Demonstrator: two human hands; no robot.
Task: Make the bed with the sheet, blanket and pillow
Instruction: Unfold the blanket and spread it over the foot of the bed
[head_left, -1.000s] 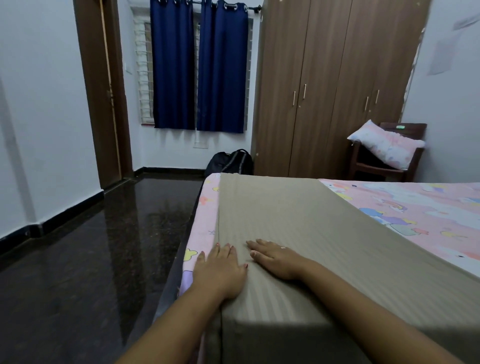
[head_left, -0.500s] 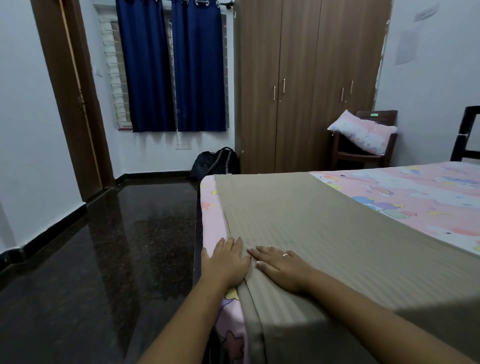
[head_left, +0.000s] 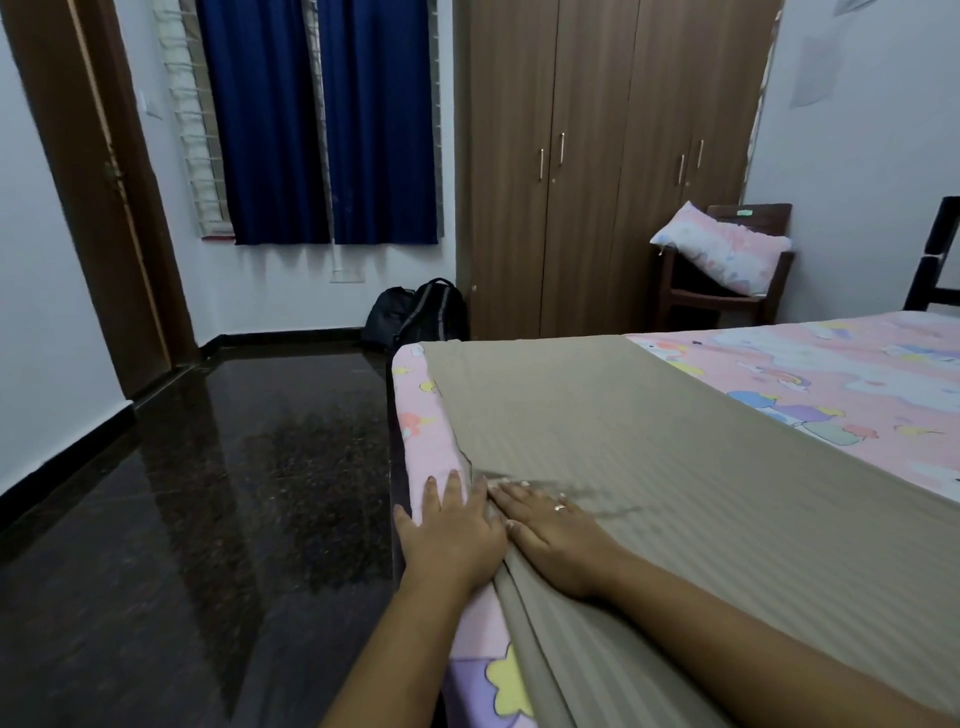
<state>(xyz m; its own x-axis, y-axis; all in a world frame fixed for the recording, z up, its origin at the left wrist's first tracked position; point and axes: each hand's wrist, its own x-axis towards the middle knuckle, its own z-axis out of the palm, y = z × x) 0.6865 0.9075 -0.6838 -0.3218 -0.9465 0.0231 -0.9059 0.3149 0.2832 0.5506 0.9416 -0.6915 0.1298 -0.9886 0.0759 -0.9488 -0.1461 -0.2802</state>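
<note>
A beige striped blanket (head_left: 649, 457) lies folded across the foot of the bed, over a pink cartoon-print sheet (head_left: 810, 374). My left hand (head_left: 452, 530) rests flat on the pink sheet at the bed's left edge, fingers spread. Beside it, my right hand (head_left: 556, 535) presses flat on the blanket's left hem, where small wrinkles show. Neither hand grips anything. A pink pillow (head_left: 722, 254) lies on a wooden chair (head_left: 675, 291) at the back right.
A dark polished floor (head_left: 208, 493) stretches left of the bed. A wooden wardrobe (head_left: 597, 166) stands behind, with a black backpack (head_left: 421, 317) next to it under blue curtains (head_left: 317, 119). A brown door (head_left: 93, 182) is on the left. A dark bed frame (head_left: 935, 260) rises far right.
Both hands have slid forward along the bed's left edge, smoothing the blanket hem. My view has shifted left and closer, and the blanket edge now lies further in from the mattress side.
</note>
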